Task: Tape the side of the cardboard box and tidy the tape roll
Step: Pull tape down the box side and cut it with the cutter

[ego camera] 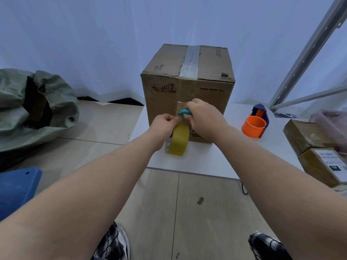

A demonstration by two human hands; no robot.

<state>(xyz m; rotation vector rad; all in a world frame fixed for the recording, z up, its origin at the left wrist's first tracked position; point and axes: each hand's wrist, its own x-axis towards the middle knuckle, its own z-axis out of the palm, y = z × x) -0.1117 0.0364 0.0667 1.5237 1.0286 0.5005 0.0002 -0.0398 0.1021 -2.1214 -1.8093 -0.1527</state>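
Note:
A tall cardboard box (187, 85) stands on the white table (216, 158), with clear tape along its top seam and a strip on its near side. A yellow tape roll (178, 140) hangs in front of the box's lower near face. My left hand (165, 126) pinches the tape strip that runs from the roll up to the box. My right hand (204, 119) holds a small teal cutter (185, 112) with its tip against that strip, just right of my left fingers.
An orange and blue tape dispenser (256, 124) sits on the table right of the box. Two small cardboard parcels (319, 151) lie at the right edge. A green woven sack (33, 106) rests on the floor at left, a blue seat (16, 188) nearer. A metal frame (308, 53) leans at right.

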